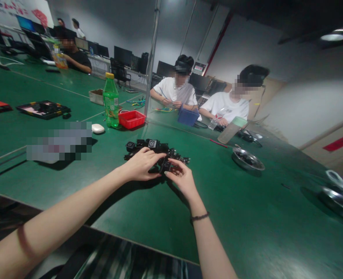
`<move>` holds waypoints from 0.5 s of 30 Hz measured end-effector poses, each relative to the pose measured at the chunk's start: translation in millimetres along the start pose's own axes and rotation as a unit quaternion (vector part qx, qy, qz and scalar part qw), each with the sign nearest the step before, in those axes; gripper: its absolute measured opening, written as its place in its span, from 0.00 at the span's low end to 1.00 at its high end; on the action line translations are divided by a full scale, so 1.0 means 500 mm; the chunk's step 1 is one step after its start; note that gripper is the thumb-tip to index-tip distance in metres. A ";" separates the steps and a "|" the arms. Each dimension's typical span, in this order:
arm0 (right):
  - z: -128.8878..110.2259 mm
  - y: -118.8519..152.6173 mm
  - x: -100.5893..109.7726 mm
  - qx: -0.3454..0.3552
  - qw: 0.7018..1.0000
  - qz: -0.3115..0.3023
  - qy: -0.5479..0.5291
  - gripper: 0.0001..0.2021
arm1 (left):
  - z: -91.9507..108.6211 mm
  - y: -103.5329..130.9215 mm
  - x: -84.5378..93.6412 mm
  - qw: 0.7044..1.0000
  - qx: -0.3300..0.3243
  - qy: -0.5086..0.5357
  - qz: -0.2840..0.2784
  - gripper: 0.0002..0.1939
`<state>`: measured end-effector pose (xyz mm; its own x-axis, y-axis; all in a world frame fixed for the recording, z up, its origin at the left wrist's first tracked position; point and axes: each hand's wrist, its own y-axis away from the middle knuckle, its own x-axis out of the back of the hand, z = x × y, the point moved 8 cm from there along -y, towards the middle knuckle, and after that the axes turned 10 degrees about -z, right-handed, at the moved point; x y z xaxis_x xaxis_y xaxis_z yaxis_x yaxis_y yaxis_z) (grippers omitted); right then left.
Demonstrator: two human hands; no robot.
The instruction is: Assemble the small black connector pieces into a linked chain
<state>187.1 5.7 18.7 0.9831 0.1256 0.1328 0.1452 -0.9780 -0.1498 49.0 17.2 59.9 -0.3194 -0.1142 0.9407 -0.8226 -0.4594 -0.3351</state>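
Note:
Both my hands meet over the green table, fingers closed around a small black block-like part [166, 166]. My left hand [144, 163] grips it from the left, with thumb and fingers bent round its side. From the right, my right hand [181, 176] pinches the same part between thumb and fingertips. Just behind it lies a pile of black parts [146, 145], some square-faced with a light round mark. Whether the held part is joined to the pile is hidden by my fingers.
A green bottle [111, 102] and a red tray [132, 119] stand beyond the pile. Left are a white oval object [97, 128] and a black tray [43, 109]. To the right sit a metal bowl [248, 159] and a tilted clear bottle [231, 131]. People in white shirts work opposite.

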 end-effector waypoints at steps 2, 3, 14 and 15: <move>0.001 -0.001 0.000 0.000 1.000 -0.002 -0.002 0.23 | -0.002 0.001 -0.001 1.000 0.001 0.003 0.000 0.31; 0.001 -0.001 0.000 0.000 1.000 -0.003 -0.004 0.24 | -0.002 0.001 -0.001 1.000 0.001 0.004 0.000 0.31; 0.008 -0.001 -0.001 -0.004 1.000 0.004 -0.024 0.25 | 0.001 -0.001 0.001 1.000 0.001 0.015 -0.002 0.29; 0.009 -0.001 0.000 -0.005 1.000 0.007 -0.027 0.25 | 0.000 -0.001 0.001 1.000 0.003 0.015 -0.002 0.29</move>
<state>187.3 6.9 14.1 0.9896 0.1214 0.0769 0.1314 -0.9811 -0.1418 49.2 17.3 60.3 -0.3294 -0.0857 0.9403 -0.8210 -0.4657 -0.3301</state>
